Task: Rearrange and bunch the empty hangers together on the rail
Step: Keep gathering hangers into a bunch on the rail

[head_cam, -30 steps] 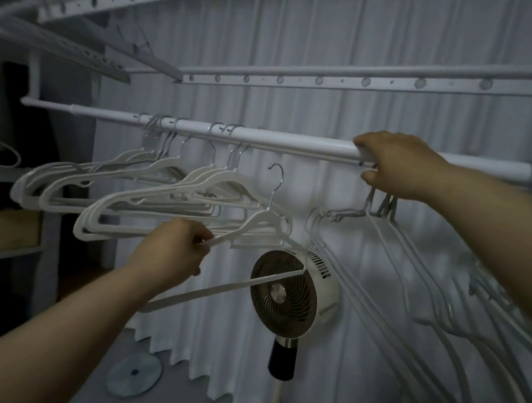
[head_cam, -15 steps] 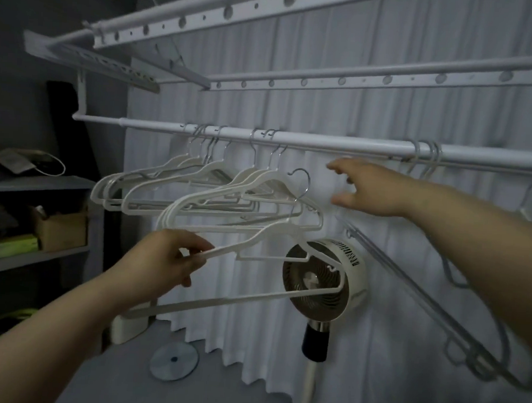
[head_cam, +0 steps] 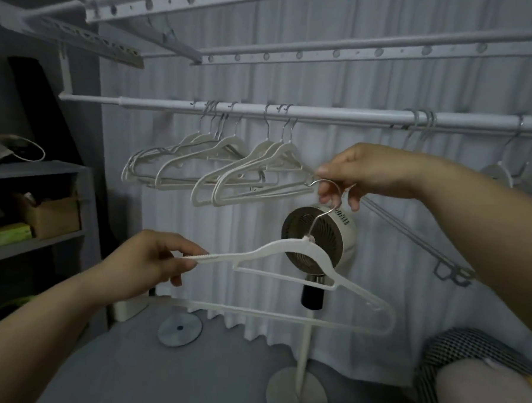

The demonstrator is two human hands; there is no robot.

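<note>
A white rail [head_cam: 340, 115] runs across the view in front of a curtain. Several empty white hangers [head_cam: 217, 165] hang bunched on its left half. One white hanger [head_cam: 290, 248] is off the rail, held below it. My left hand [head_cam: 146, 261] pinches its left arm. My right hand [head_cam: 361, 172] pinches its metal hook [head_cam: 328, 187] between thumb and fingers. More hangers [head_cam: 422, 129] hook on the rail to the right, with others [head_cam: 507, 164] at the far right, partly hidden behind my right arm.
A standing fan [head_cam: 317, 234] on a round base stands behind the held hanger. A grey shelf [head_cam: 35, 170] with a cardboard box [head_cam: 53, 216] is at the left. Perforated rack bars [head_cam: 297, 56] run above the rail. A checked cushion [head_cam: 472, 351] lies at the lower right.
My right hand left the rail, came down and took hold of the held hanger's hook. The hanger has dropped lower, away from the left bunch. The view has pulled back.
</note>
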